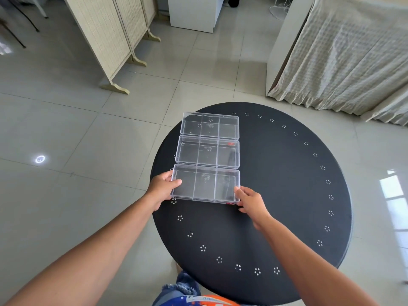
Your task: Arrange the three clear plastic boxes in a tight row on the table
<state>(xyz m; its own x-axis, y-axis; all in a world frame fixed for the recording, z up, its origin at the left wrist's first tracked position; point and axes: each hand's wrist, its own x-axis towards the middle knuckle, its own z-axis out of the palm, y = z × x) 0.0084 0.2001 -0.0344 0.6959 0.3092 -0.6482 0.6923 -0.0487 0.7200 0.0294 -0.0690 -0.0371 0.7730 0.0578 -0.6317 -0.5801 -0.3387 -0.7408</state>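
Head view. Round black worktop [287, 184], ringed with small white dot clusters. Three clear plastic compartment boxes in a column on its left part, long sides touching: far box [209, 125], middle box [207, 152], near box [205, 184]. Left hand [162, 187] grips the near box's left end, thumb on the lid. Right hand [251, 202] pinches its near right corner, fingers partly closed. Folding screen [110, 38] on the tiled floor beyond.
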